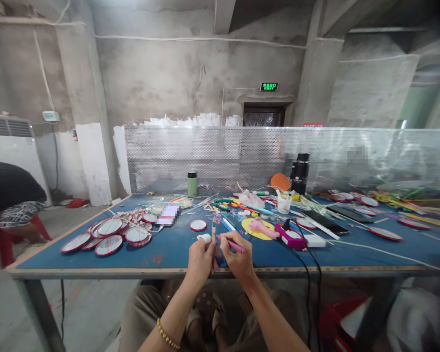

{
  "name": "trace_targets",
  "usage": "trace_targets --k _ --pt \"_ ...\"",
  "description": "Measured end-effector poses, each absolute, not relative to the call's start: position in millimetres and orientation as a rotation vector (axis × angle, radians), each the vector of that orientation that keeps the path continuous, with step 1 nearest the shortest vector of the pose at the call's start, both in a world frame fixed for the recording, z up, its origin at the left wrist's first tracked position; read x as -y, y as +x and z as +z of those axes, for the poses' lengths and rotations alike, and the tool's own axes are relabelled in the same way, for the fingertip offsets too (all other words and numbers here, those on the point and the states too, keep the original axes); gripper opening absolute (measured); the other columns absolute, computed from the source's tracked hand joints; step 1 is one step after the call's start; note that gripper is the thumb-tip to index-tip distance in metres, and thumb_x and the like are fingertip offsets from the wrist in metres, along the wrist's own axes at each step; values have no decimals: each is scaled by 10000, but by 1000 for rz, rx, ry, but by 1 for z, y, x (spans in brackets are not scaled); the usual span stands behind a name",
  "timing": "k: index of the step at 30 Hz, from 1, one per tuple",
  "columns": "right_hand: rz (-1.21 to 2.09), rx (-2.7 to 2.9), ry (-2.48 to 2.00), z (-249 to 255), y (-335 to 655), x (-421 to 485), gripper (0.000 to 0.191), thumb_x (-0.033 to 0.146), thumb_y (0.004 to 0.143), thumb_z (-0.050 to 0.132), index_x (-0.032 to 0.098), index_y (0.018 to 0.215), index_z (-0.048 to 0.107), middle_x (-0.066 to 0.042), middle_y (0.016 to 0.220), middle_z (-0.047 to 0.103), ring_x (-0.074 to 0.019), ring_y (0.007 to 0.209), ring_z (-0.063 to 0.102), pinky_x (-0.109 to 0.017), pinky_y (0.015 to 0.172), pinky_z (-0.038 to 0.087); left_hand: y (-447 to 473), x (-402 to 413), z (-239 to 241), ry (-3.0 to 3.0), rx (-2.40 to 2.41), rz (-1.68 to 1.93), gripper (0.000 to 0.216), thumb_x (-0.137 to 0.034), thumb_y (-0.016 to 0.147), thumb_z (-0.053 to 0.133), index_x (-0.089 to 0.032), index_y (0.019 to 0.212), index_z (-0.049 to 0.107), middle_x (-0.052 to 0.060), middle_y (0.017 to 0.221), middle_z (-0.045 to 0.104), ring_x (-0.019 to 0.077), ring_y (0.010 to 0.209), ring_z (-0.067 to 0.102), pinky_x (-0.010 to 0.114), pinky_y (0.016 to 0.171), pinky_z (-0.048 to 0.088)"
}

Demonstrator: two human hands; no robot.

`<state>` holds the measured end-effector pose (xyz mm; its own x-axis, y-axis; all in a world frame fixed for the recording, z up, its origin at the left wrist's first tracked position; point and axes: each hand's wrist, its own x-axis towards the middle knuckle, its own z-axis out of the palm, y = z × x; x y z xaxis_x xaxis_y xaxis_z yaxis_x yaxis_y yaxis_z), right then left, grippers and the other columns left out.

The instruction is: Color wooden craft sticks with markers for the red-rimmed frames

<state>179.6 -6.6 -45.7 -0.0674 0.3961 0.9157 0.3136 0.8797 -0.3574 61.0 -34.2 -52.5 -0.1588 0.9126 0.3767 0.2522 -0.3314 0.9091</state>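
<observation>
Near the table's front edge, my left hand (201, 256) is closed on a narrow, flat pinkish-brown strip (213, 235) that points away from me. A white wrap or piece (204, 238) shows at its fingertips; I cannot tell which. My right hand (238, 256) is closed round a pink-purple pen (236, 244), its tip close to the strip. Just beyond the hands lie a round red-rimmed disc (198, 225) and a blue-and-white pen (229, 225).
Red-rimmed discs (110, 246) pile up at left beside a lit phone (168, 215). Rightward are a yellow disc (254, 234), a purple device (292, 238) with cables, and a white cup (283, 203). A green bottle (192, 185) and black flask (299, 173) stand behind. A person (11, 190) sits far left.
</observation>
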Motion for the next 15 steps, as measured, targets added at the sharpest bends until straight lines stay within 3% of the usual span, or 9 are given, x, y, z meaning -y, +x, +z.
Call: trace_targets --k 15 --pt "90 1657 -533 -44 179 8 158 197 883 545 195 752 633 -1 642 658 -127 548 604 -225 558 482 61 31 -55 1564 -1380 1543 430 -560 860 461 -228 588 467 -26 374 499 134 310 473 216 362 337"
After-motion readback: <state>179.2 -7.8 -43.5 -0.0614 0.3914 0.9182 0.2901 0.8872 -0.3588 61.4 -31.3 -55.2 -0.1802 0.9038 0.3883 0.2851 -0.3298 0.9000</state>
